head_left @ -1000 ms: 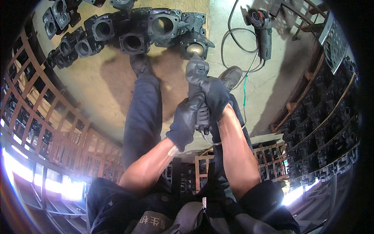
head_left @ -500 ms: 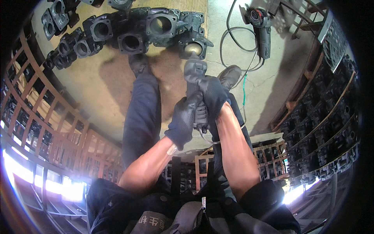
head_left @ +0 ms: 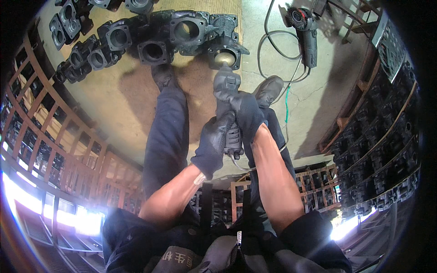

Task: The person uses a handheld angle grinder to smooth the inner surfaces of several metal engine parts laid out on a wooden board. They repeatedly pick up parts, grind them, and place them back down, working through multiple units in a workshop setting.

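A dark corded die grinder [head_left: 226, 86] points away from me, its narrow tip at the near rim of a black metal casting [head_left: 237, 63] with a round bore. My left hand [head_left: 217, 136], in a dark glove, is closed around the left side of the tool's rear body. From the right, my gloved right hand [head_left: 250, 111] wraps the body farther forward. Tan shows inside the bore; whether the tip reaches into it I cannot make out. Other flanged castings [head_left: 154, 52] stand in a row left of this one.
A second grinder [head_left: 307, 43] with a coiled cable [head_left: 268, 59] lies on the concrete at the far right. Cardboard [head_left: 132, 100] covers the floor under the castings. A barred rack [head_left: 68, 141] rises on the left; stacked dark castings [head_left: 373, 150] fill the right. My shoes flank the tool.
Both hands and the grinder have shifted very slightly to the left in the picture. The grip on the tool is the same.
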Demonstrator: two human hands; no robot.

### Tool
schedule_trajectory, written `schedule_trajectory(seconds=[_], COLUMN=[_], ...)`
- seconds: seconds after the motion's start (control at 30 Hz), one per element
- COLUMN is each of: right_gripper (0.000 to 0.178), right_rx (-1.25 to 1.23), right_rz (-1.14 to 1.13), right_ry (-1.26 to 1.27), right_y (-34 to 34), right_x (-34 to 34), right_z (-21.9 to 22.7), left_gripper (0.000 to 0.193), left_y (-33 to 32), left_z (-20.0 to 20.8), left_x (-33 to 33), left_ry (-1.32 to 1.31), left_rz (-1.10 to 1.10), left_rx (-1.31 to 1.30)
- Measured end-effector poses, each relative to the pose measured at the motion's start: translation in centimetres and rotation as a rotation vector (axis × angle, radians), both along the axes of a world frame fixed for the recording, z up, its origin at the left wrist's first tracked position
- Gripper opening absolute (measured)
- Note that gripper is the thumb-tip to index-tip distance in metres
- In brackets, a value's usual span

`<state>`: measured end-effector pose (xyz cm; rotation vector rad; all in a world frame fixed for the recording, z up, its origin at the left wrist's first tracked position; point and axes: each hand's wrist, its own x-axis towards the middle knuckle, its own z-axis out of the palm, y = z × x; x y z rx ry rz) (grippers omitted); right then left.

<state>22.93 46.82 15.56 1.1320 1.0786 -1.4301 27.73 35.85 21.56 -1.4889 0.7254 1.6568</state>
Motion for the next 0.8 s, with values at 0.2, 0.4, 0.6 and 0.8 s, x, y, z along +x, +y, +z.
schedule_trajectory(seconds=[0.2,0.4,0.6,0.8], right_gripper=[0.025,0.021,0.020,0.026], right_rx=[-0.039,0.008,0.021,0.040], right_rz=[0.032,0.008,0.002,0.004], right_ry=[0.191,-0.051,0.006,-0.062], right_y=[0.4,0.1,0.2,-0.3], right_x=[2.7,0.9,0.8,0.0], right_z=[-1.6,-1.4,-2.7,0.4], left_gripper=[0.030,0.029,0.026,0.024], left_y=[0.1,-0.2,-0.4,-0.3], left_z=[0.7,0.6,-1.5,0.8], left_x=[-0.5,-2.0,-1.0,-1.3], left_ry=[0.002,-0.051,-0.011,-0.030], left_rz=[-0.084,-0.040,0.001,-0.041], left_rx=[-0.057,0.001,0.063,0.007])
